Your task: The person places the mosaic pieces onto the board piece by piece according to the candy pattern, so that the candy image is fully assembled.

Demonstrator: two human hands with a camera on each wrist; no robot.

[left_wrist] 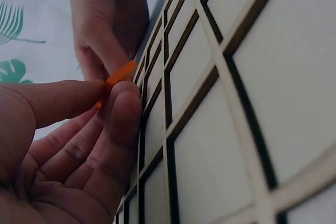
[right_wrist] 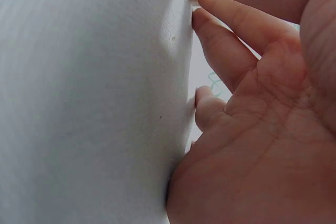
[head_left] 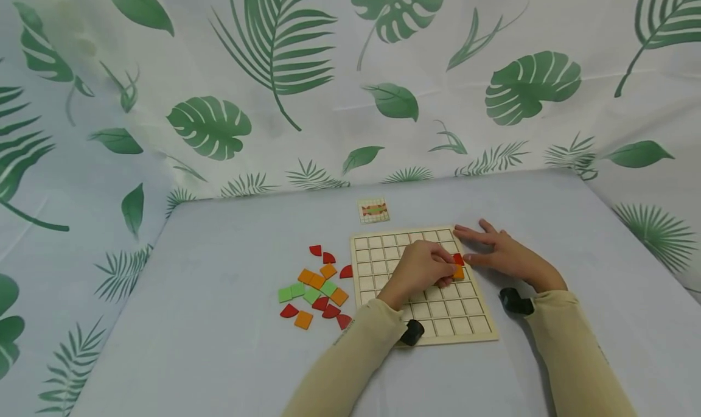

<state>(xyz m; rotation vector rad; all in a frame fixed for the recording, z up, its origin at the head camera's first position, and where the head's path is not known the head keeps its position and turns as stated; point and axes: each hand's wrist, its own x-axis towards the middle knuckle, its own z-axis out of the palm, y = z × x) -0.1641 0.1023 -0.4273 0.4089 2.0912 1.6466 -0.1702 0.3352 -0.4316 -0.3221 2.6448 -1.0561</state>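
Note:
My left hand (head_left: 418,265) reaches over the wooden grid board (head_left: 449,327) and pinches an orange square tile (head_left: 459,273) between thumb and fingertips. In the left wrist view, the orange tile (left_wrist: 116,82) stands tilted close to the grid. Just beyond it, a red tile (head_left: 458,259) lies in the board's right-hand column, partly hidden by my fingers. My right hand (head_left: 506,255) rests at the board's right edge with fingers spread. The right wrist view shows those fingers (right_wrist: 226,45) stretched out along the tabletop to the board's corner.
Left of the board lie loose tiles: orange squares (head_left: 303,319), green squares (head_left: 285,294) and red quarter circles (head_left: 289,310). A small pattern card (head_left: 374,210) sits behind the board on the white tabletop (head_left: 208,344). A leaf-print cloth (head_left: 317,119) hangs at the back and sides.

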